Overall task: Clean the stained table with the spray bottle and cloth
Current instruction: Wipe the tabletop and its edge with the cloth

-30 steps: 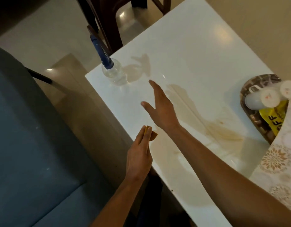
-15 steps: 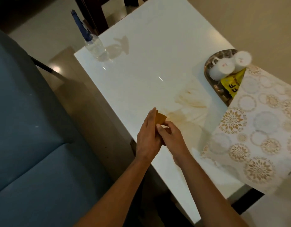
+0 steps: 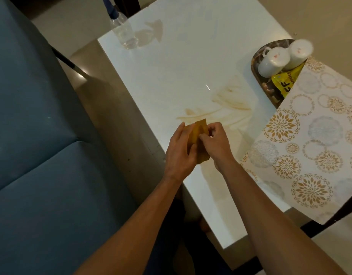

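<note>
Both hands meet over the near edge of the table (image 3: 171,62): our left hand (image 3: 181,151) cradles the folded yellow cloth (image 3: 198,133) while our right hand (image 3: 215,143) pinches its upper edge, fingers curled closed on the fabric. We judge this the readying step, getting the cloth into a wiping pad. Brown smears of the stain (image 3: 220,108) lie just beyond our knuckles, unwiped. Well apart, at the far corner, stands the spray bottle (image 3: 123,30). Next we must press the cloth down flat onto the smears and sweep across them

blue sofa (image 3: 42,155) (left), glossy beige floor (image 3: 103,96), dim light
</note>
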